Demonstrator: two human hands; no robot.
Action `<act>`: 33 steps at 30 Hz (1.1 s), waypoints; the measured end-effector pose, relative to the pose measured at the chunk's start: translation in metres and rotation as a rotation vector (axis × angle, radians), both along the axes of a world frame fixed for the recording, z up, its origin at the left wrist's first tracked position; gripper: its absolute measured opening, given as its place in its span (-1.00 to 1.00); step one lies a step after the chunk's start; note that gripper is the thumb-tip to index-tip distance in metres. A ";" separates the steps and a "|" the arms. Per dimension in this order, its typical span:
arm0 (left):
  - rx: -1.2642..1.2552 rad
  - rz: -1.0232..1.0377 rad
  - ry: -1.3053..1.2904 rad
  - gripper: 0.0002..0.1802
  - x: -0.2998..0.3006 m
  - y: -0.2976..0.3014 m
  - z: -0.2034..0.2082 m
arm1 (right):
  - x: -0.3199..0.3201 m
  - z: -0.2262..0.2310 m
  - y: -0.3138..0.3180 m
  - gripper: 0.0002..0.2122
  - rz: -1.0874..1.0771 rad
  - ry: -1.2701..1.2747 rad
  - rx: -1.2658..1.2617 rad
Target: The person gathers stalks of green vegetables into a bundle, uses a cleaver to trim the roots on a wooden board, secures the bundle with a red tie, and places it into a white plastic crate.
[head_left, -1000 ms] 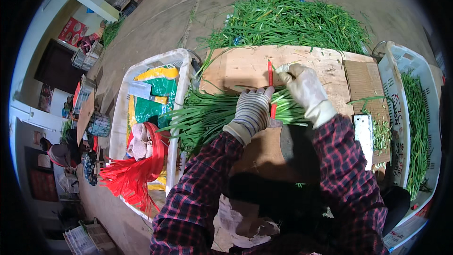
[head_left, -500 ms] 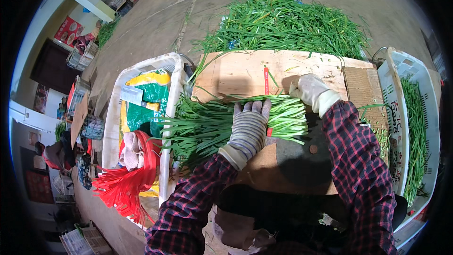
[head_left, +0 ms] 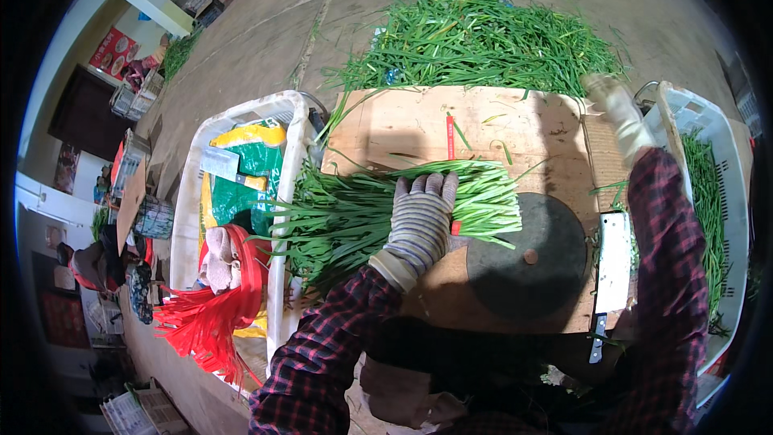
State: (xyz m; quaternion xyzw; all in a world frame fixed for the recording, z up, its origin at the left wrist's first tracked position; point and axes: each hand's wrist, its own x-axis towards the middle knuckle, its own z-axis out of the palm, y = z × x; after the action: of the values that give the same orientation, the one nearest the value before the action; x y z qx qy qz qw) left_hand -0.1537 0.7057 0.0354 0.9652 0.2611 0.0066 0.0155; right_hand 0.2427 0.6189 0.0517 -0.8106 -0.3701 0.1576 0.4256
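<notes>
A bunch of garlic chives [head_left: 487, 201] lies across the wooden board [head_left: 386, 117], pale stem ends to the right and leaves to the left. My gloved left hand [head_left: 423, 213] is on its middle, fingers curled over the stems. Beneath the bunch runs a red tie strip [head_left: 450, 137], showing at both sides. My gloved right hand [head_left: 618, 105] is off at the far right, by the edge of a loose chive pile [head_left: 491, 44]; motion blurs its fingers. A cleaver [head_left: 615, 262] rests at the board's right side, beside a dark round disc [head_left: 527, 254].
At the left stands a white crate [head_left: 193, 161] with green-yellow bags [head_left: 248, 173]; red strips [head_left: 209, 318] and a pink cloth [head_left: 219, 262] hang over its near part. Another white crate [head_left: 672, 113] at the right holds more chives [head_left: 702, 217]. Trimmings [head_left: 506, 151] litter the board.
My right hand has left the stem ends and swung right and away, uncovering the disc and the cleaver. The left hand stays on the bunch.
</notes>
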 end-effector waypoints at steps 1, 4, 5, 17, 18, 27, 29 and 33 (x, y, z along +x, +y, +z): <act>0.097 0.010 0.017 -0.01 -0.003 0.002 -0.010 | -0.035 -0.001 0.012 -0.57 0.158 -0.078 -0.077; 0.010 0.009 0.016 0.03 -0.003 0.001 -0.002 | -0.146 -0.005 0.034 -0.71 0.471 0.045 -0.117; 0.011 0.007 0.001 0.05 -0.004 0.001 -0.002 | -0.169 0.003 0.043 -0.64 0.541 0.024 -0.247; 0.019 -0.078 -0.083 -0.21 -0.001 0.007 0.000 | -0.178 -0.043 0.067 -0.82 0.679 -0.434 -0.271; -0.002 -0.103 -0.033 -0.22 0.000 0.013 -0.003 | -0.173 -0.062 0.070 -0.84 0.706 -0.384 -0.167; -0.180 -0.070 0.254 0.29 0.006 0.047 -0.007 | -0.194 -0.048 0.097 -0.80 0.771 -0.454 -0.506; -0.188 -0.095 0.251 0.23 0.012 0.050 -0.009 | -0.195 -0.038 0.099 -0.78 0.857 -0.491 -0.541; -0.123 -0.143 0.299 0.18 0.016 0.044 -0.001 | -0.183 -0.039 0.100 -0.76 0.813 -0.426 -0.518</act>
State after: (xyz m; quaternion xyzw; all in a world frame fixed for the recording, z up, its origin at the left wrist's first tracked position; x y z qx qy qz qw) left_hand -0.1381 0.7494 0.0344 0.9687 0.1911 -0.1543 0.0362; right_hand 0.0597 0.7189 0.0125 -0.6942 -0.6820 0.2280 0.0308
